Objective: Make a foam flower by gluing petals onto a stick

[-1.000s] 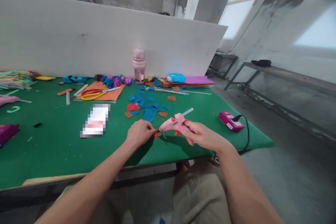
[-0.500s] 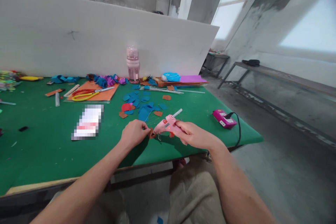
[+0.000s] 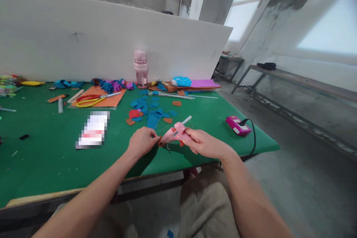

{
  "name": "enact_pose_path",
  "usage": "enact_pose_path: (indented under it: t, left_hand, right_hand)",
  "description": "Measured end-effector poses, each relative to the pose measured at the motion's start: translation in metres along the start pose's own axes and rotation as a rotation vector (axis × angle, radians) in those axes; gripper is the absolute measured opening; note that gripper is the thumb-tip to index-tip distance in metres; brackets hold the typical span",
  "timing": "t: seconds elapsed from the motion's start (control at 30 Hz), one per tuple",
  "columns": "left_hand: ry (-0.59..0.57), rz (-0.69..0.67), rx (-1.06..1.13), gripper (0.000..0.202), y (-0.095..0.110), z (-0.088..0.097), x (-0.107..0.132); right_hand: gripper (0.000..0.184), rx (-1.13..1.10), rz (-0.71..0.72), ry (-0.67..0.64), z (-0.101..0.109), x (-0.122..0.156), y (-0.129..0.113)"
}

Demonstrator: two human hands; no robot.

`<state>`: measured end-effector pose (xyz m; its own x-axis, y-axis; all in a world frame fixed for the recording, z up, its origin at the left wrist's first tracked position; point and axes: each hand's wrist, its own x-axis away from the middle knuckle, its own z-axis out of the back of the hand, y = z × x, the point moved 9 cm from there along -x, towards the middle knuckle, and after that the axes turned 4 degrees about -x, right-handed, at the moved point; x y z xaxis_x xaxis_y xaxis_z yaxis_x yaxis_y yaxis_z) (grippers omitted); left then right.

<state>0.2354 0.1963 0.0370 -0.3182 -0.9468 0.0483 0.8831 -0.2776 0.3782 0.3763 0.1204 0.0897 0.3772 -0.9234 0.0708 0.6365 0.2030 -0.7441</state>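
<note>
small brown felt piece (image 3: 160,142) is at the near side of the green table (image 3: 55,171), pinched between thumb and fingertips of the left hand (image 3: 142,141). right hand (image 3: 206,144) has its fingers wrapped round a pink glue gun (image 3: 175,134), nozzle right by the felt, can't tell if touching. blue felt scraps (image 3: 153,119) lie just beyond, pink bottle (image 3: 141,71) behind those.

The single view looks from the person's head, forward and steeply down, with the left hand (image 3: 142,140) and right hand (image 3: 205,143) near, across the green-topped worktable (image 3: 52,165) to a white panel (image 3: 106,37).
</note>
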Motion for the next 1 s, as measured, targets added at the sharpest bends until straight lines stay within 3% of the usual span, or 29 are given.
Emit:
enact_pose_path:
  t: [1.0]
  left_hand:
    - [-0.011, 0.008, -0.027, 0.025, 0.001, 0.0009, 0.0014]
  right_hand:
    - [0.032, 0.021, 0.02, 0.016, 0.0004, -0.0004, -0.0009]
